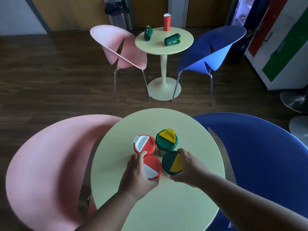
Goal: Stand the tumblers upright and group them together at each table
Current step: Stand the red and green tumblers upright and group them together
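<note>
Head view: hands [138, 172] clasp two tumblers [152, 167]

Near round yellow table [116, 164]: four upright tumblers, two red [144, 144] [152, 167], two green [166, 140] [172, 162]. Far table [160, 47]: one upright red tumbler [167, 22], two green tumblers lying [148, 33] [172, 40].

I see smooth plastic tumbler lids [144, 144], a matt pale tabletop [166, 205], a dark wood-grain floor [50, 77] and shiny metal chair legs [115, 84].
</note>
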### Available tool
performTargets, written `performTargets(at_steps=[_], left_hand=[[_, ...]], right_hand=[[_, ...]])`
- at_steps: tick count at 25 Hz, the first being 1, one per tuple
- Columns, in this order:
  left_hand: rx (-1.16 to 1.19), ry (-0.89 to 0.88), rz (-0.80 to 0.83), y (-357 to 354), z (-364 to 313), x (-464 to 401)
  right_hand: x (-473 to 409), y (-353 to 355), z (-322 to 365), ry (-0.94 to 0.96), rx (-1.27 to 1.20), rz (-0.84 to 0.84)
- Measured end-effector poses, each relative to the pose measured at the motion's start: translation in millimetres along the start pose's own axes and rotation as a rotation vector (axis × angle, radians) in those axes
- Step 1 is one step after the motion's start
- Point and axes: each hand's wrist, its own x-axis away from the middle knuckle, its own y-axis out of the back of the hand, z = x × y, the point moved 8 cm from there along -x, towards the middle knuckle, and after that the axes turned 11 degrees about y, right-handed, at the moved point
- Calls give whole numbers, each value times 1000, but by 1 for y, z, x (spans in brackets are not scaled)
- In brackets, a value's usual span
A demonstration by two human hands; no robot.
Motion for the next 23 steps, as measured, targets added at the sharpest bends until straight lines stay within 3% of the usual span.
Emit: performTargets(at_steps=[7,11,13,16,20,23], left_hand=[[-34,16,70,1,0,-5],[-8,36,-90,25,-2,-15],[98,161,-140,34,10,-30],[163,339,-33,31,30,-63],[111,331,147,24,28,-86],[80,318,148,25,25,-89]], right_hand=[[-1,-1,-1,-8,-21,13],[-11,15,1,-57,-99,-75],[-24,30,1,-55,-83,-151],[-48,51,6,-31,-19,-219],[-73,50,14,-17,49,-107],[-82,45,13,-12,47,-72]])
